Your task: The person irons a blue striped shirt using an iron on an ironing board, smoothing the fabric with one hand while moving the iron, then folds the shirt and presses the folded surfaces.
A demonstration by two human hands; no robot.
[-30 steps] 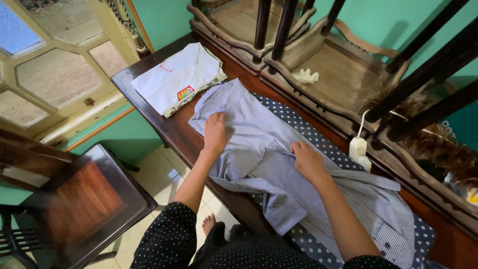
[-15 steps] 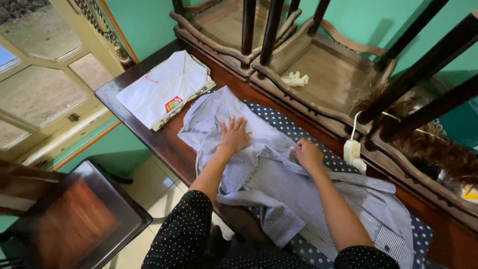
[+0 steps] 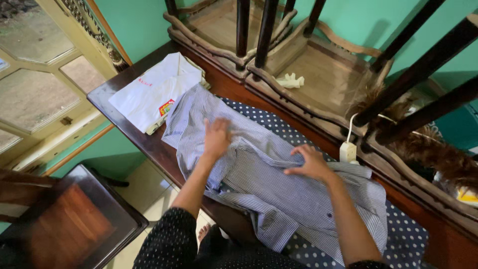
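A blue-and-white striped shirt (image 3: 279, 194) lies spread on a dark polka-dot cloth (image 3: 408, 239) over a dark wooden table (image 3: 149, 144). My left hand (image 3: 217, 138) rests flat on the shirt's left part, fingers apart. My right hand (image 3: 311, 162) presses on a fold near the shirt's middle, fingers pinching the fabric. Both forearms reach in from the bottom, with dotted black sleeves.
A folded white shirt (image 3: 154, 92) lies at the table's far left corner. Upturned wooden chairs (image 3: 318, 65) stand along the back, a white plug adapter (image 3: 347, 151) and a feather duster (image 3: 443, 159) at the right. A dark side table (image 3: 74, 219) stands lower left.
The striped shirt has been pulled and spread flatter toward the left. My left hand slid slightly left over it, and my right hand stayed near the middle fold.
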